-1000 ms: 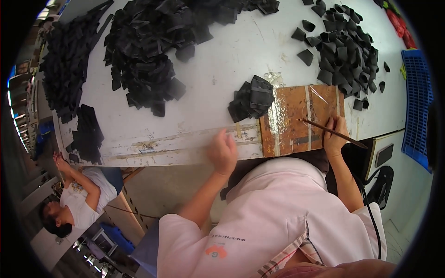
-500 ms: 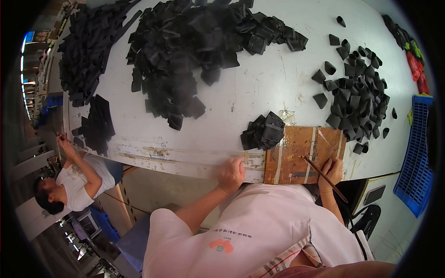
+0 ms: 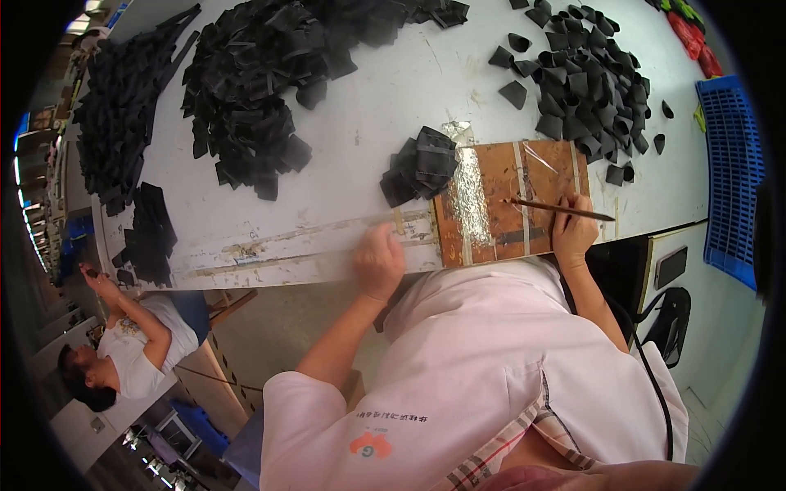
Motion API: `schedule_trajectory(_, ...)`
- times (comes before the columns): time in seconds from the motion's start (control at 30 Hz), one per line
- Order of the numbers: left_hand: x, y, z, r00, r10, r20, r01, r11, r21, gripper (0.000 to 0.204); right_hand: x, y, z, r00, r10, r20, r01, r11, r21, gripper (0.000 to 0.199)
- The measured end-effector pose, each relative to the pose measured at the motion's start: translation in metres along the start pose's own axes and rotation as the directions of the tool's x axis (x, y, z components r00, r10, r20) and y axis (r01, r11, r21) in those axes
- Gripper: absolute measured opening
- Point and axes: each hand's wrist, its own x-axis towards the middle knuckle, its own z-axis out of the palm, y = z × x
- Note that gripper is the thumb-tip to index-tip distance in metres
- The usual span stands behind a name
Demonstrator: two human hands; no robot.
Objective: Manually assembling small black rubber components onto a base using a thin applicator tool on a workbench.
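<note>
My right hand (image 3: 575, 231) rests at the right side of a worn brown board (image 3: 501, 214), fingers closed round a thin dark brown stick (image 3: 565, 209). The stick's tip points left over the board. Pale strips cross the board, and a crinkled silvery band shines along its left part. To the left, at the table's near edge, my left hand (image 3: 380, 260) is curled into a fist, partly smeared by motion; whatever it may hold is hidden. Just beyond it, against the board's far left corner, lies a small stack of black flat pieces (image 3: 419, 166).
Black flat pieces form a large heap (image 3: 246, 90) across the white table (image 3: 360, 155), with longer black strips (image 3: 123, 106) farther left. Curled black loops (image 3: 585, 82) are piled at the far right. A blue plastic crate (image 3: 731, 180) stands at right; another person (image 3: 139, 327) sits left.
The whole view has shifted, with the table higher in the picture. The stick in my right hand lies more level. A silvery shine now shows on the board. My left hand stays curled.
</note>
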Motion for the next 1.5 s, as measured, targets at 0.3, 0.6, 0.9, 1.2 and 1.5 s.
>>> schedule_trajectory(0.3,0.007,0.000,0.011,0.967,-0.141,-0.213,0.120,0.987,-0.108,0.022,-0.006,0.004,0.003,0.997,-0.050,-0.058,0.052,0.998,0.036,0.005)
schedule_trajectory(0.6,0.065,0.018,0.012,0.891,-0.444,-0.091,0.451,0.890,0.069,0.024,-0.007,0.005,0.003,0.995,-0.033,-0.091,0.038,0.998,0.056,0.006)
schedule_trajectory(0.9,0.037,0.016,-0.010,0.753,-0.657,-0.046,0.504,0.620,-0.601,0.013,-0.011,0.009,0.001,0.997,-0.010,-0.079,0.017,0.996,0.083,0.007)
schedule_trajectory(1.2,0.000,0.116,-0.023,0.902,-0.309,0.301,0.291,-0.079,-0.953,0.008,-0.027,-0.073,-0.067,0.928,-0.271,0.255,-0.143,0.375,0.916,0.027)
schedule_trajectory(1.5,0.007,0.161,-0.004,0.918,-0.062,0.393,0.362,-0.277,-0.890,0.009,-0.011,-0.082,-0.069,0.944,-0.039,0.328,-0.325,0.066,0.944,0.009)
